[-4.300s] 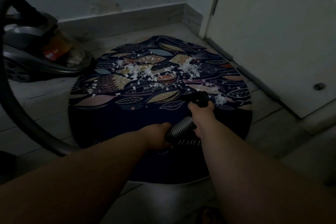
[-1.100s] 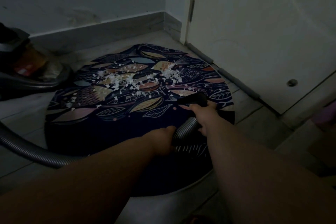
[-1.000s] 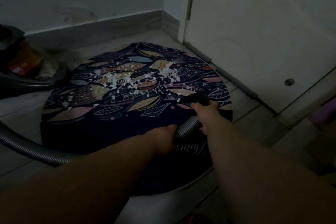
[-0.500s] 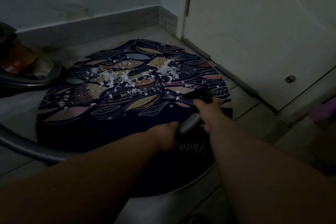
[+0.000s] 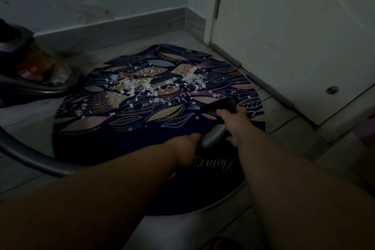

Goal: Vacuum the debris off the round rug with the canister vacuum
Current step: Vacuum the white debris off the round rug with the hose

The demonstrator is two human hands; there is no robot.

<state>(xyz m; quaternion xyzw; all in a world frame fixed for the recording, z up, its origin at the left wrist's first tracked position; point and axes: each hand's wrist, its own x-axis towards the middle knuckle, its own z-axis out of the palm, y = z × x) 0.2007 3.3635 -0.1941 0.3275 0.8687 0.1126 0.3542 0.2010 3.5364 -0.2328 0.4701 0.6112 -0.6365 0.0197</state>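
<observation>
I've got my right hand (image 5: 233, 121) clamped round the black nozzle (image 5: 220, 105), out over the right side of the round rug (image 5: 121, 140), with the tip pointing left towards the mess. My left hand (image 5: 185, 152) grips the ribbed hose (image 5: 213, 135) just behind it, fingers curled round it. From there the hose sweeps across the floor (image 5: 26, 124) and runs out of view on the left. The canister vacuum (image 5: 30, 75) sits on the floor just off the rug's far-left edge. White debris (image 5: 142, 85) lies scattered in a band across the far half of the rug, thickest near the middle (dim light here, so I can't tell whether the nozzle tip touches the rug). A white door (image 5: 284, 36) stands close on the right.
</observation>
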